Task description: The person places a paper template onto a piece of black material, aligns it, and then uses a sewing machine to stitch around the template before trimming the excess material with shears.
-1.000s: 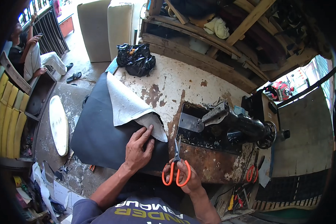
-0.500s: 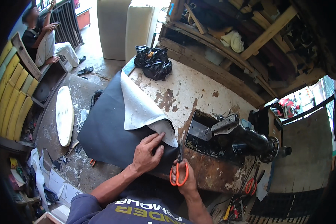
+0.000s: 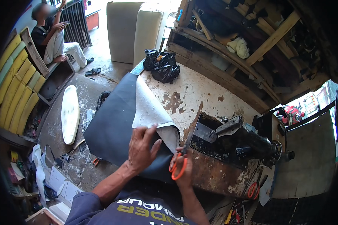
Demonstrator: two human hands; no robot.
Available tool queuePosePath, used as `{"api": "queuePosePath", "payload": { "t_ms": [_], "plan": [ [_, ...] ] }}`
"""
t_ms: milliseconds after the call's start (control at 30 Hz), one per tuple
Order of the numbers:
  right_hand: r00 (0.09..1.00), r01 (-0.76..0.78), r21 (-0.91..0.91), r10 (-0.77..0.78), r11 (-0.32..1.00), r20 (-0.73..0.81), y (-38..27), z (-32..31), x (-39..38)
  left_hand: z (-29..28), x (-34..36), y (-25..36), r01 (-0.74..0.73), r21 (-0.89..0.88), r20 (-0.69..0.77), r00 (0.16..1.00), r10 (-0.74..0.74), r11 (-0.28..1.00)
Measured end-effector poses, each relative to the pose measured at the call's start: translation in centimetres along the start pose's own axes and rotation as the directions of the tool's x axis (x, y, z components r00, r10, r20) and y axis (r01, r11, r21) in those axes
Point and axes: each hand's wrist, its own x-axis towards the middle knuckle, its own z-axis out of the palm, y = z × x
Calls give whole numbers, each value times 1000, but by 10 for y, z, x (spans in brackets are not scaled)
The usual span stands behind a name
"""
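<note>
A large dark sheet of upholstery material lies over the table's left end, its far-right edge folded back to bare a whitish underside. My left hand is over the sheet beside this fold, fingers stretched out and thumb apart, holding nothing. Orange-handled scissors are in my right hand, at the sheet's near-right corner. Their dark blades point away from me, alongside the folded edge. Whether the blades touch the material, I cannot tell.
A black sewing machine stands right of the scissors on the worn table. A black plastic bag sits at its far end. Another orange-handled pair of scissors hangs near the table's right front. A person sits far left.
My left hand has shifted slightly left and lifted its fingers away from the folded flap. The right hand has raised and turned the scissors beside the edge. The whole view has shifted slightly.
</note>
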Motion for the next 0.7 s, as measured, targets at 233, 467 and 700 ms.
{"api": "queuePosePath", "payload": {
  "t_ms": [233,467,700],
  "plan": [
    [999,-25,-169,21,985,-25,2,7,9,19,34,-41,-153,200,115,985,132,968],
    [964,137,-654,-253,744,-86,-8,31,57,3,26,-42,32,-213,170,985,5,976],
    [956,72,-685,-247,725,-160,2,27,69,-60,17,-80,476,-818,379,868,-320,323]
  ]
}}
